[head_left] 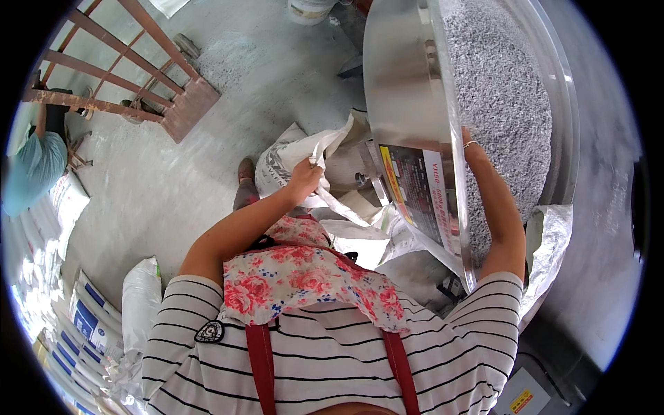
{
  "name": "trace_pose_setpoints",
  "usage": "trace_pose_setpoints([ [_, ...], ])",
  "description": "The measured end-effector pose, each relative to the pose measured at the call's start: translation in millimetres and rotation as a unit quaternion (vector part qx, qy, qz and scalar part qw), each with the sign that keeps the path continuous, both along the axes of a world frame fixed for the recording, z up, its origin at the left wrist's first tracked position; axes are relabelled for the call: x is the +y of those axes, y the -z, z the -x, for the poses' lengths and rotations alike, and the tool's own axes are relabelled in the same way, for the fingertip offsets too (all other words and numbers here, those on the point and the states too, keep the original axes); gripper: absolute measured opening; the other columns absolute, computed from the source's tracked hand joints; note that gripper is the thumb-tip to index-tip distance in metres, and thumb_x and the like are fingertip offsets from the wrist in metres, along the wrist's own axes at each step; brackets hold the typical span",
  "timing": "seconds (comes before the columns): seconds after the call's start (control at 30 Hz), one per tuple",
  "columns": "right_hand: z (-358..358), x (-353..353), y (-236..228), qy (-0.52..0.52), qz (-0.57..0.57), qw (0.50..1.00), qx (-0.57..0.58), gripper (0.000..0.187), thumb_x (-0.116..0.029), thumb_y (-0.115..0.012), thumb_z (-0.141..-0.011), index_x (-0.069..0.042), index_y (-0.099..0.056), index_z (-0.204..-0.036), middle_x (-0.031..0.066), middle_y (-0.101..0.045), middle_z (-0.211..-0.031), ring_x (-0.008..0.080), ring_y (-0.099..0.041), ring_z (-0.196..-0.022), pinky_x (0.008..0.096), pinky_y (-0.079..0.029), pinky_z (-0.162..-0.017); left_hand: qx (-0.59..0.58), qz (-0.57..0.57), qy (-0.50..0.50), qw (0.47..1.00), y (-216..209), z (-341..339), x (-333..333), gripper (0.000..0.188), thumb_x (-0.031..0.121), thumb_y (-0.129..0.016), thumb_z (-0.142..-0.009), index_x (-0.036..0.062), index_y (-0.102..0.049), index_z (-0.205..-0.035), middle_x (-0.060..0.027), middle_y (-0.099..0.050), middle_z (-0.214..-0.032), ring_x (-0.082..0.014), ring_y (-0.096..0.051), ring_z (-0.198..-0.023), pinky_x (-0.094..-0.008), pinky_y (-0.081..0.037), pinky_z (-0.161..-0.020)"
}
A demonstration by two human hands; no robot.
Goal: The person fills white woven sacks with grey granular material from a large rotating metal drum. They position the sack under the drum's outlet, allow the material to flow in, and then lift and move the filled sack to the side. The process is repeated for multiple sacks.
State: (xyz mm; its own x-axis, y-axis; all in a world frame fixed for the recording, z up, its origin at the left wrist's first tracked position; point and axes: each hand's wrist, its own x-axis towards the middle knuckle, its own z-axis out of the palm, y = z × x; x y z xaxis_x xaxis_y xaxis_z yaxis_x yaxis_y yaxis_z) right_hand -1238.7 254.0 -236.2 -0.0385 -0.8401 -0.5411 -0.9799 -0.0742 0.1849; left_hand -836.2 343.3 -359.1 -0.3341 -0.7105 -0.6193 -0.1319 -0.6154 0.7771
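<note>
My left hand (304,180) is closed on the gathered rim of a white woven sack (283,155), whose mouth gapes beneath a large metal drum (404,83). Grey granules (494,76) fill much of the drum, banked against its far and right side. Over the near rim reaches my right arm, and my right hand (472,144) is inside the drum by its left wall. That wall hides most of the right hand's fingers, so their grip cannot be made out. A ring or band shows on this hand. The sack's contents are hidden.
A rusty metal frame (190,111) stands at the far left. Beyond it a person in a teal top (41,169) sits near stacked white sacks (90,318). A white bucket (310,10) is at the far side. Another white sack (553,242) hangs beside the drum's right side.
</note>
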Motion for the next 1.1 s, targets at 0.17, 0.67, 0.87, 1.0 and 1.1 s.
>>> trace_pose_setpoints([
  [0.17,-34.9,2.5,-10.7,-0.024,-0.030,0.999,-0.024,0.019,-0.015,-0.053,-0.068,0.000,-0.061,-0.077,0.0227,-0.060,-0.080,0.0365,-0.058,-0.079,0.0403,-0.048,-0.070,-0.012,-0.006,-0.032,0.999,5.9,-6.5,2.6,0.022,0.015,-0.044,-0.076,-0.0015,-0.052,-0.087,-0.0150,-0.057,-0.073,-0.0250,-0.057,-0.060,-0.0352,-0.045,-0.053],
  [0.67,-63.4,126.5,-209.8,0.251,0.217,0.930,-0.155,0.020,-0.014,-0.059,-0.069,0.003,-0.060,-0.079,0.0130,-0.061,-0.073,0.0206,-0.056,-0.065,0.0316,-0.044,-0.061,-0.024,0.107,0.125,0.986,5.5,-16.2,-7.9,0.018,0.011,-0.048,-0.073,-0.0029,-0.053,-0.084,-0.0167,-0.057,-0.070,-0.0277,-0.059,-0.058,-0.0376,-0.048,-0.047],
  [0.87,-140.0,260.1,-308.8,0.483,0.485,0.598,-0.417,0.034,0.002,-0.055,-0.072,0.005,-0.049,-0.105,0.0109,-0.058,-0.093,0.0187,-0.058,-0.073,0.0299,-0.048,-0.053,0.013,-0.106,0.083,0.991,-23.0,-16.1,-17.0,0.022,0.007,-0.052,-0.073,-0.0063,-0.050,-0.090,-0.0195,-0.058,-0.078,-0.0293,-0.061,-0.060,-0.0363,-0.052,-0.042],
  [1.0,-213.1,345.3,-303.6,0.570,0.582,0.450,-0.367,0.030,-0.003,-0.057,-0.070,0.000,-0.048,-0.098,0.0083,-0.058,-0.081,0.0198,-0.059,-0.059,0.0251,-0.040,-0.028,0.029,-0.106,0.123,0.986,-3.6,-11.1,-14.5,0.024,0.009,-0.052,-0.074,-0.0050,-0.049,-0.094,-0.0192,-0.057,-0.081,-0.0291,-0.061,-0.059,-0.0352,-0.054,-0.043],
  [1.1,-259.5,375.7,-263.5,0.623,0.604,0.295,-0.400,0.018,-0.008,-0.057,-0.072,-0.004,-0.052,-0.089,0.0102,-0.060,-0.081,0.0214,-0.061,-0.058,0.0235,-0.039,-0.024,0.026,-0.110,0.137,0.984,-9.9,-12.3,-15.4,0.026,0.008,-0.052,-0.073,-0.0041,-0.048,-0.096,-0.0180,-0.057,-0.081,-0.0284,-0.061,-0.059,-0.0350,-0.054,-0.043],
])
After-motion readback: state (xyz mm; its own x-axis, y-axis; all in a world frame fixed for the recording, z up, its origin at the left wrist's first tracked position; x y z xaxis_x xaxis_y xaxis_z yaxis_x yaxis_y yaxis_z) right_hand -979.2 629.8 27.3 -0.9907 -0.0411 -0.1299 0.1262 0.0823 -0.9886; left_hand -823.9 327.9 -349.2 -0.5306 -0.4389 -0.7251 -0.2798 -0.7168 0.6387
